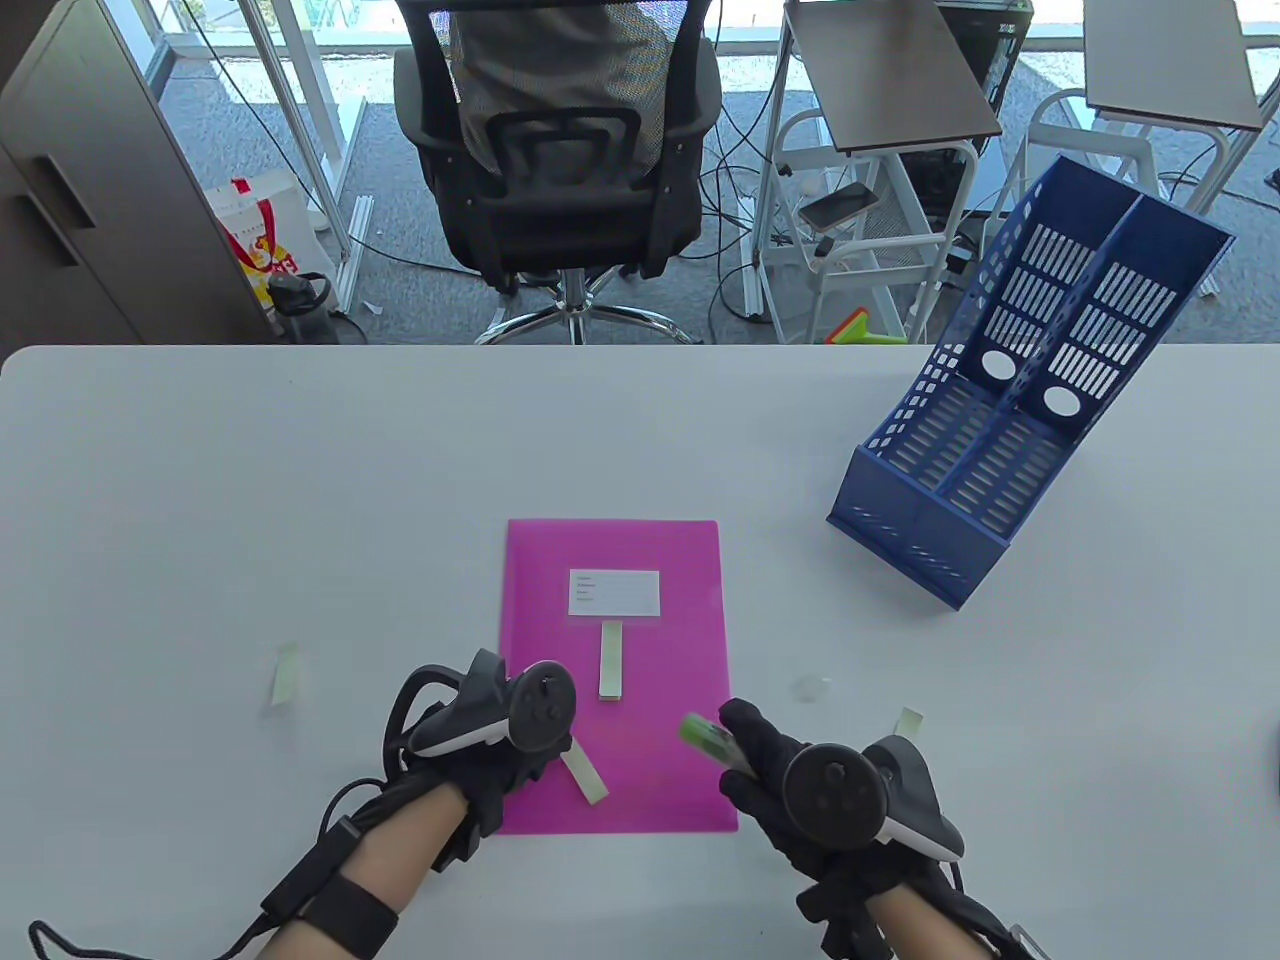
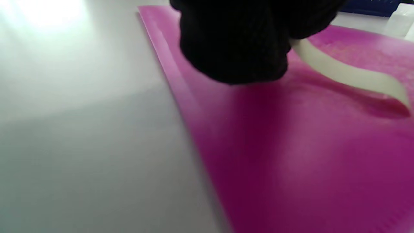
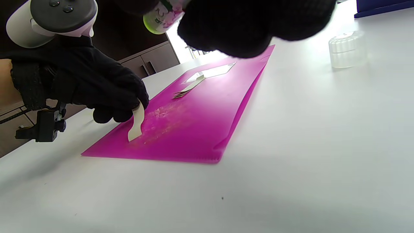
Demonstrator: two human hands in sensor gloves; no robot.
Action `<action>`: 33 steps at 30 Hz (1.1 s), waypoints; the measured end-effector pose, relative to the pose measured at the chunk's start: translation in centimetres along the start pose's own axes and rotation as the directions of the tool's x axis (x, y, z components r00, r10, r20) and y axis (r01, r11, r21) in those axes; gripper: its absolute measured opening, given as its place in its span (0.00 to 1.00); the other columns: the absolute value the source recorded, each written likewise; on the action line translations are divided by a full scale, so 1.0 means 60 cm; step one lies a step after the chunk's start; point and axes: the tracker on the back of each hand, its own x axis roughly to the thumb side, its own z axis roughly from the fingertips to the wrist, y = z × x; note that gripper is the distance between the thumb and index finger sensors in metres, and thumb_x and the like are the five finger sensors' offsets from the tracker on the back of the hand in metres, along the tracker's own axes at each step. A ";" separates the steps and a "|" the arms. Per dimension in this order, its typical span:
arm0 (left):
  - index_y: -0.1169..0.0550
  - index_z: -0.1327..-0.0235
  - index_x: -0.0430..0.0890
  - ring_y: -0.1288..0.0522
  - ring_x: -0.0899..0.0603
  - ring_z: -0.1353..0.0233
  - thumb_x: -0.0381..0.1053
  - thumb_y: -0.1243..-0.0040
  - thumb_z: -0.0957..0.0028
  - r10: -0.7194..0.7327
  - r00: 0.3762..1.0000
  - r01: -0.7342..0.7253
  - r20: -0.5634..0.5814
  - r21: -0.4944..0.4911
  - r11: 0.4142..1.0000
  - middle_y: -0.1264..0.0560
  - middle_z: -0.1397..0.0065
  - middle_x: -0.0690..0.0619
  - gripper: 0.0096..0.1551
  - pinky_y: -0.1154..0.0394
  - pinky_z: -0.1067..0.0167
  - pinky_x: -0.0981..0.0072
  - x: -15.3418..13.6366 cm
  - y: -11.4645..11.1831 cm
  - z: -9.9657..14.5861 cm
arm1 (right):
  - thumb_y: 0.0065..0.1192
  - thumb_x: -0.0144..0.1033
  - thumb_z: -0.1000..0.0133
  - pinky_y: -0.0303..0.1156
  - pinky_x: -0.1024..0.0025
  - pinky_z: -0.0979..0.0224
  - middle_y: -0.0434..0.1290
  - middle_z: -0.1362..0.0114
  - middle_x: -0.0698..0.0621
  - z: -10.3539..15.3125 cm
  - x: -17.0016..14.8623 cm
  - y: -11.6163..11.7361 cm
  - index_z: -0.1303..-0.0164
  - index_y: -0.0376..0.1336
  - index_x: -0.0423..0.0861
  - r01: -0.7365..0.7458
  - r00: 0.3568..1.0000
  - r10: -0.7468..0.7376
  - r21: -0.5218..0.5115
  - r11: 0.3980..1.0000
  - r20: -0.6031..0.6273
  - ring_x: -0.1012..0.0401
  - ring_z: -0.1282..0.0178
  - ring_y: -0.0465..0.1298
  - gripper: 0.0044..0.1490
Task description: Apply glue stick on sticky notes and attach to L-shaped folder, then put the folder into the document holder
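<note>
A magenta L-shaped folder (image 1: 650,760) lies flat at the table's middle, with a white label (image 1: 614,592) and a pale green sticky strip (image 1: 611,672) on it. My left hand (image 1: 505,745) pinches another pale strip (image 1: 585,778) by one end, its free end touching the folder (image 3: 194,129) near the lower left corner; the strip (image 3: 136,122) curls down in the right wrist view, and the strip (image 2: 349,76) bends over the folder (image 2: 307,161) in the left wrist view. My right hand (image 1: 765,765) grips a green glue stick (image 1: 708,741) over the folder's right edge.
A blue document holder (image 1: 1010,420) stands at the right rear of the table. The clear glue cap (image 1: 810,687) sits right of the folder, also seen as the cap (image 3: 347,48). Loose strips lie at the left (image 1: 285,676) and right (image 1: 908,721). An office chair (image 1: 560,150) stands beyond the table.
</note>
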 end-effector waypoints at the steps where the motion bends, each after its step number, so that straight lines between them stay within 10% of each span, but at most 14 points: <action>1: 0.19 0.48 0.49 0.16 0.53 0.69 0.55 0.41 0.46 -0.007 1.000 0.007 -0.014 -0.011 1.000 0.15 0.57 0.54 0.18 0.22 0.72 0.75 0.000 -0.004 -0.006 | 0.41 0.44 0.31 0.74 0.59 0.48 0.74 0.42 0.43 0.000 0.001 0.001 0.20 0.35 0.39 -0.017 1.000 0.017 0.010 1.000 0.005 0.56 0.57 0.75 0.39; 14: 0.21 0.52 0.49 0.17 0.51 0.68 0.56 0.38 0.48 0.120 0.992 -0.122 -0.031 -0.076 0.990 0.17 0.60 0.54 0.17 0.22 0.70 0.73 -0.015 -0.018 -0.032 | 0.56 0.43 0.36 0.75 0.60 0.46 0.75 0.41 0.41 -0.016 0.038 -0.002 0.24 0.58 0.51 -0.240 0.966 0.245 -0.070 0.968 0.080 0.57 0.55 0.76 0.29; 24: 0.21 0.50 0.49 0.16 0.50 0.67 0.55 0.38 0.47 0.220 0.975 -0.222 -0.028 -0.091 0.971 0.17 0.60 0.53 0.17 0.21 0.69 0.72 -0.030 -0.024 -0.032 | 0.58 0.47 0.39 0.76 0.64 0.51 0.77 0.48 0.43 -0.158 0.153 0.042 0.26 0.62 0.48 -0.352 0.925 0.337 0.061 0.934 0.175 0.60 0.61 0.76 0.31; 33: 0.22 0.47 0.48 0.17 0.49 0.65 0.53 0.42 0.44 0.253 0.967 -0.252 -0.008 -0.108 0.962 0.18 0.58 0.52 0.17 0.21 0.67 0.71 -0.033 -0.025 -0.031 | 0.58 0.47 0.39 0.76 0.64 0.51 0.77 0.49 0.43 -0.201 0.182 0.065 0.27 0.63 0.47 -0.478 0.869 0.450 0.112 0.871 0.207 0.60 0.62 0.76 0.31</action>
